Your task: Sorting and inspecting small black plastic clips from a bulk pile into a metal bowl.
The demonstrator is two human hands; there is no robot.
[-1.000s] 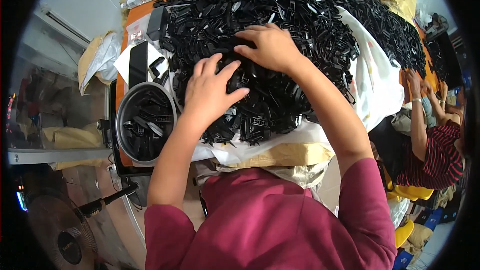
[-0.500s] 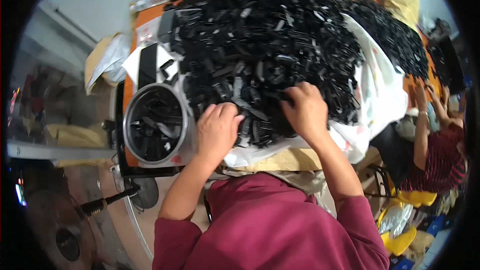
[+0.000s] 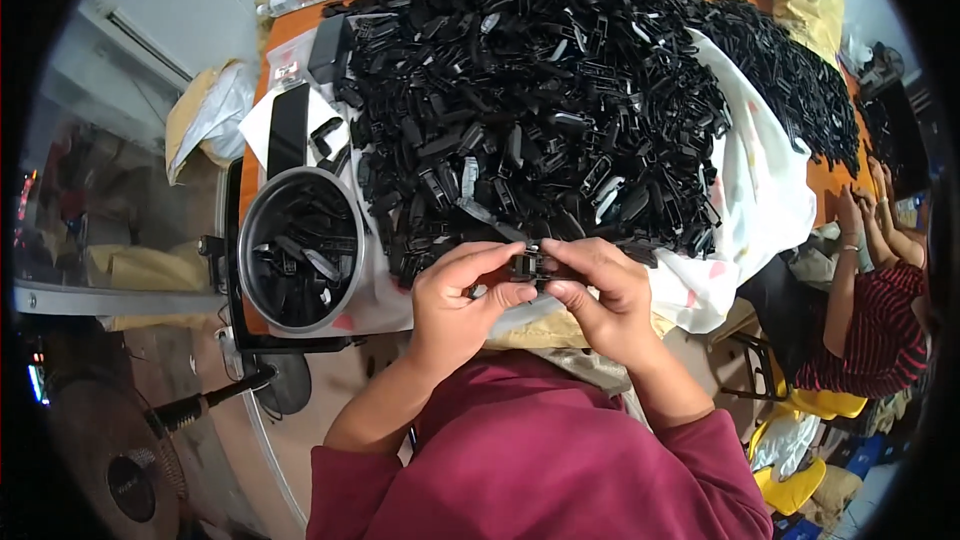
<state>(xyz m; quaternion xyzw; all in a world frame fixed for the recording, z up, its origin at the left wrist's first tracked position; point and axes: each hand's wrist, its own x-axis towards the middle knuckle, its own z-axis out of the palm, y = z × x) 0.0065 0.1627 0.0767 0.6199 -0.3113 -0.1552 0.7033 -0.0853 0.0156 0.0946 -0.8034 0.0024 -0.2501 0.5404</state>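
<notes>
A small black plastic clip part [image 3: 527,265] is pinched between the fingertips of the left hand [image 3: 455,302] and the right hand [image 3: 600,300], both closed on it, at the near edge of the large heap of black plastic clip pieces [image 3: 540,100] on the white sheet [image 3: 760,190]. A fitting or checking step is judged to be in hand; a firm, aligned squeeze seems called for. The round grey metal-rimmed bucket [image 3: 300,250], just left, is partly filled with similar black pieces.

A small assembly workshop: a heap of black plastic clips [image 3: 540,110] covers the surface [image 3: 285,30], a bucket [image 3: 300,248] holds more, and a co-worker [image 3: 880,290] sits alongside.
</notes>
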